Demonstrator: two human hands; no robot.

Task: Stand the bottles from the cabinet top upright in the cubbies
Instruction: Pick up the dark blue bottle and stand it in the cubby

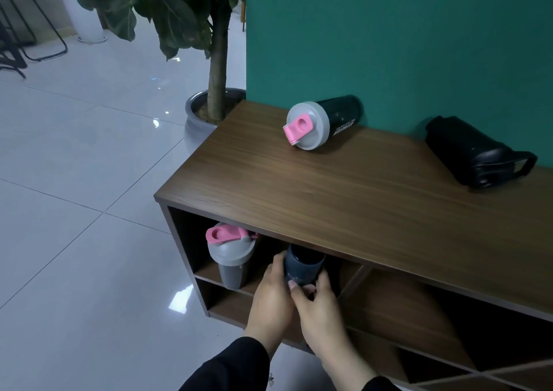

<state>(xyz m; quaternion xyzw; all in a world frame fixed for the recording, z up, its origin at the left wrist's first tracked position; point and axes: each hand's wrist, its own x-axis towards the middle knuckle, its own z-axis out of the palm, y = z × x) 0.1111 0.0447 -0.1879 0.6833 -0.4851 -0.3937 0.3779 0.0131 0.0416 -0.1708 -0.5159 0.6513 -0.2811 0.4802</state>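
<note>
Potted plant [191, 16] in grey pot [194, 115] — glossy tiled floor [74, 181], teal wall [389, 31], black chair legs [27, 40]

Four bottles: two pink-lidded shakers [321, 123] [232, 256], two dark bottles [475, 151] [302, 263]; one potted plant [217, 61]

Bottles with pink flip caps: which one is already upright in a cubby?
The grey-lidded shaker in the top-left cubby, left of both hands. Its twin lies on its side on the cabinet top by the green wall.
</note>
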